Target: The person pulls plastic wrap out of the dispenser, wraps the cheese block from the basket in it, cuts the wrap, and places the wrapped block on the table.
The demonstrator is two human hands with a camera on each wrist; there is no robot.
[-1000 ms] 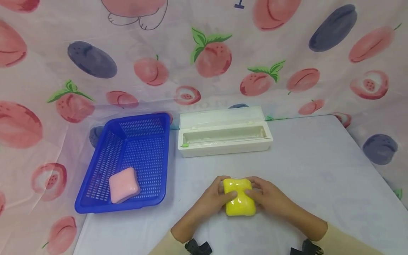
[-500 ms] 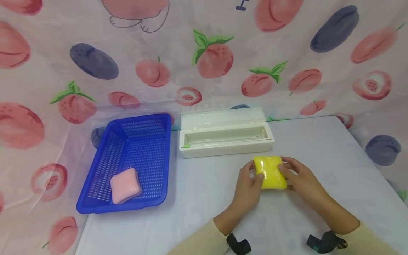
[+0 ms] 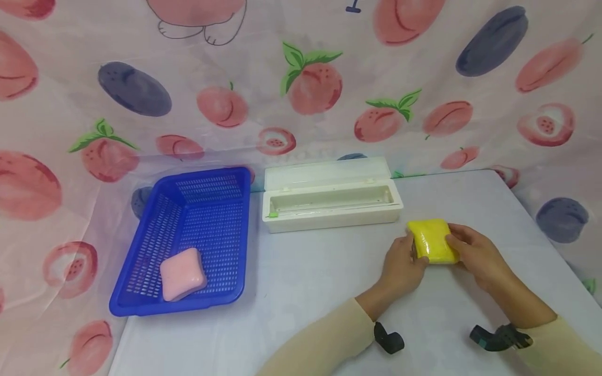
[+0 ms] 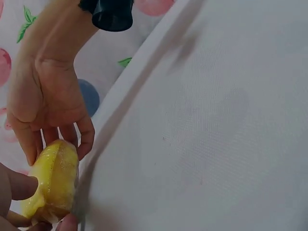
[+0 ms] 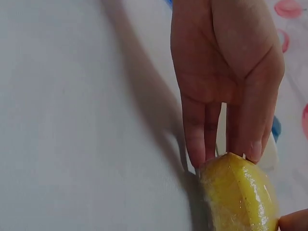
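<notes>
A yellow bar (image 3: 429,239), apparently soap, is wrapped in shiny clear film and held above the right part of the table. My left hand (image 3: 402,266) pinches its left side, thumb in front. On the opposite side my right hand (image 3: 479,257) grips it with thumb and fingers. Seen closely in the left wrist view, the wrapped yellow bar (image 4: 54,178) has film gathered at its lower end. The right wrist view shows the left fingertips against the bar (image 5: 240,195). A pink bar (image 3: 182,274) lies inside the blue basket (image 3: 248,230) at left.
A white cling film dispenser (image 3: 336,215) stands at the back, its lid (image 3: 326,173) raised and a green slider (image 3: 273,214) at its front left. White cloth covers the table (image 3: 301,292). Behind hangs a fruit-patterned sheet (image 3: 188,62).
Both hands have carried the yellow bar from the front middle to the right and farther back, turning it on the way. The basket, pink bar and dispenser stay put.
</notes>
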